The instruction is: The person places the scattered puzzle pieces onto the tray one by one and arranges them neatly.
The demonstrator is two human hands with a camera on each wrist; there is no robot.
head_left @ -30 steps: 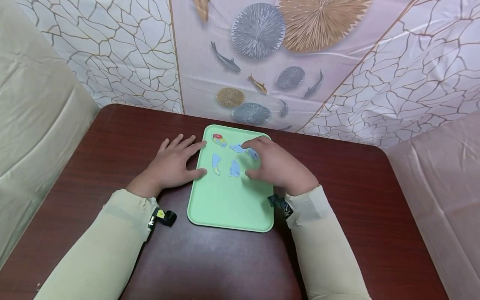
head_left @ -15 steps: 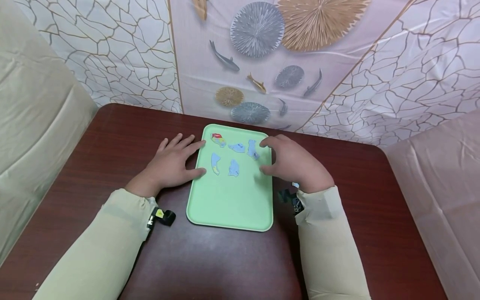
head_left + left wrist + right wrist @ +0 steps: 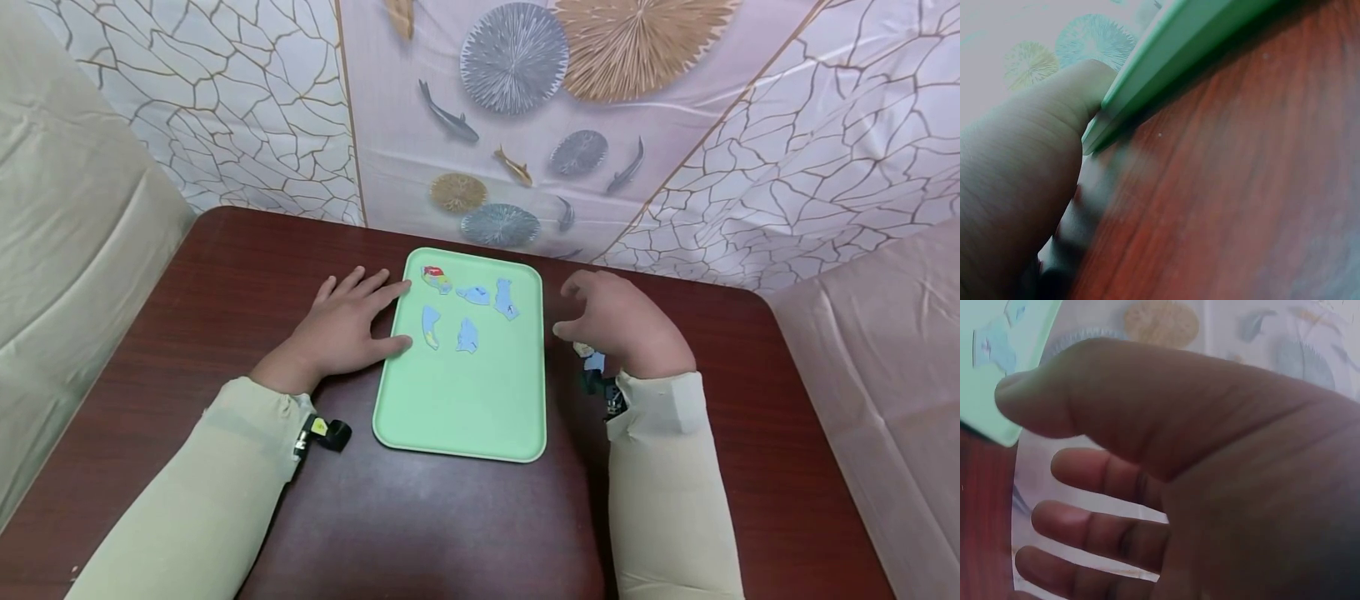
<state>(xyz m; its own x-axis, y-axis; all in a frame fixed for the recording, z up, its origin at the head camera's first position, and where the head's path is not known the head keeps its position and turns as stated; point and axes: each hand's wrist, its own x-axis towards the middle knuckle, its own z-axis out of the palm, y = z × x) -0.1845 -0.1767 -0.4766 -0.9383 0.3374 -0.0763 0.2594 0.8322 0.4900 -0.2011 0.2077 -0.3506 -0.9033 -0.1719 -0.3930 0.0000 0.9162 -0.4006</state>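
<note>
Brown worktop point(image 3: 750, 417), green tray point(image 3: 457, 408) mid-frame holding five flat pieces point(image 3: 473, 296); left hand point(image 3: 333, 329) spread wide, right hand point(image 3: 626, 321) empty, fingers parted, likely between placements; next needs pinching loose pieces point(image 3: 595, 362) right of centre

Red-brown wood-grain table point(image 3: 757, 408), far corners rounded.
Holding a pale green tray point(image 3: 461, 404) and, beside it, small pieces point(image 3: 595, 362), partly hidden.

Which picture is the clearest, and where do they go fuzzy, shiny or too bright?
Head view: clearest, with the green tray and its pieces easy to see, and a pale shine low on the table; left wrist view: table grain soft and blurry, backdrop washed out; right wrist view: right hand dark against a bright, hazy backdrop.
</note>
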